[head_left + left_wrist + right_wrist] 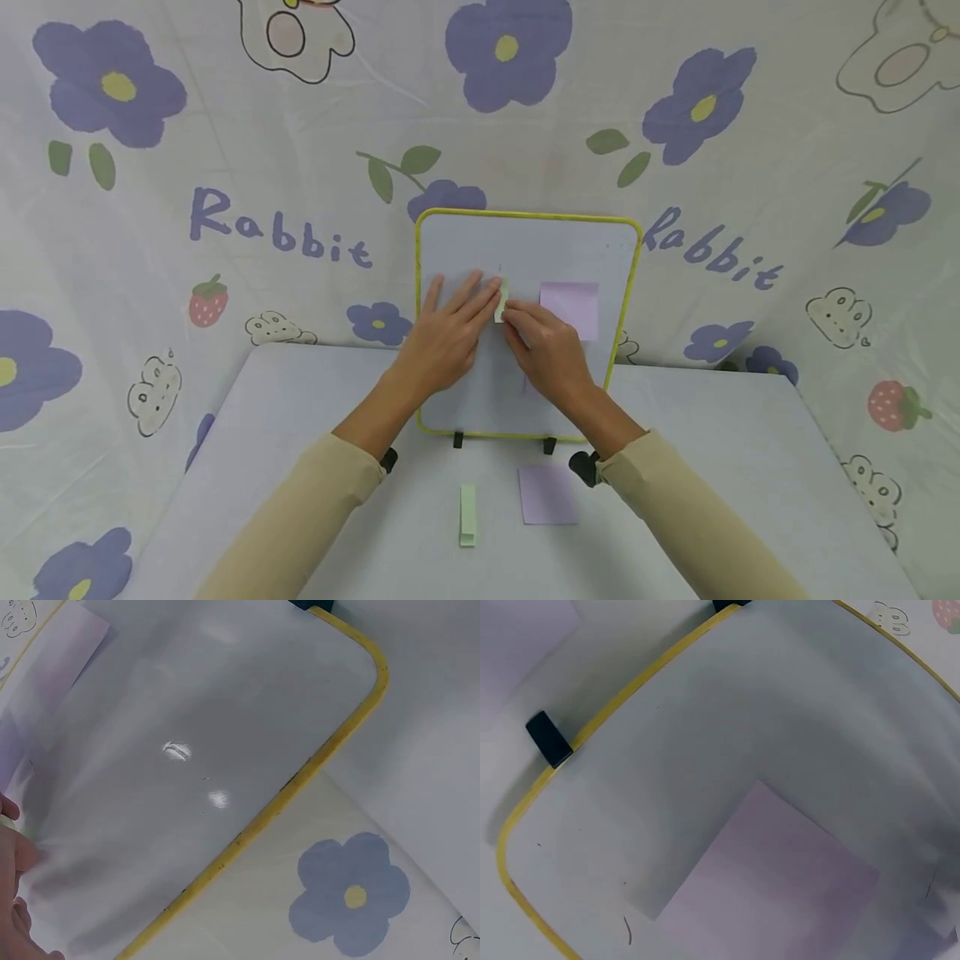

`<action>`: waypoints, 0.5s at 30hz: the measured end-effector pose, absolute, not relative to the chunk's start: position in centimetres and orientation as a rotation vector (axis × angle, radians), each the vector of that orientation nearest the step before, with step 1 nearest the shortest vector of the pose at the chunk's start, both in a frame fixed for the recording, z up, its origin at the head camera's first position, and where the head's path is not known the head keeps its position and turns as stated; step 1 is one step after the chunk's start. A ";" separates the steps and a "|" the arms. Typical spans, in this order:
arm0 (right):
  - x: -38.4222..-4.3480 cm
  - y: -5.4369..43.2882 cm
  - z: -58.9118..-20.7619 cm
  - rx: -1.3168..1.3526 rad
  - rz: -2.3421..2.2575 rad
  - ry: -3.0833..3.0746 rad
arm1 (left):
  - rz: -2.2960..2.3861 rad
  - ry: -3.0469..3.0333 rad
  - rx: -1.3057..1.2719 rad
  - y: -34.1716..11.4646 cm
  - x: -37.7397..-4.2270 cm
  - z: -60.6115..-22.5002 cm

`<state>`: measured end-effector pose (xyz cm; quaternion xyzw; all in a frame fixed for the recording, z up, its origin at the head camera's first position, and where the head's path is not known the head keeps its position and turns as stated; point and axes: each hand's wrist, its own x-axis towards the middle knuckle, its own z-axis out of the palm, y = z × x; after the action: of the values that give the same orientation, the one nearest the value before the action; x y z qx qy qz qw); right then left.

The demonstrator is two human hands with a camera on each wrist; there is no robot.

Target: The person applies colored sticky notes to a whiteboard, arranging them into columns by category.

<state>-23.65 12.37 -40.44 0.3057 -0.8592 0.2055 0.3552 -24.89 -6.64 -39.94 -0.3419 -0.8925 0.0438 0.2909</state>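
Note:
On an upright whiteboard (480,242) with a yellow frame, a narrow pale-green sticky note (499,317) lies between my two hands. My left hand (447,337) spreads its fairly straight fingers over the board, index fingertip on the note's upper part. From the other side my right hand (551,350) pinches the note's edge with curled fingers and thumb. Just beyond the right hand, a purple square sticky note (577,304) is stuck to the board. At the left wrist view's edge, some fingers (16,859) of the left hand show beside a sliver of green.
Two black feet (550,446) hold up the board on a white table (315,533). A pad of green strips (468,508) and a purple sticky-note pad (549,496) lie before it. Behind hangs a cloth (285,142) printed with flowers and rabbits.

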 end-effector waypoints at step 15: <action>-24.5 13.5 -40.4 0.825 -0.108 -2.230 | 0.177 -2.399 -0.883 -6.7 -25.0 -40.3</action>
<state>-24.55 13.46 -40.37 0.3217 -0.8698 -0.0421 0.3718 -25.00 -6.72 -40.27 -0.3303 -0.8972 0.0663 0.2855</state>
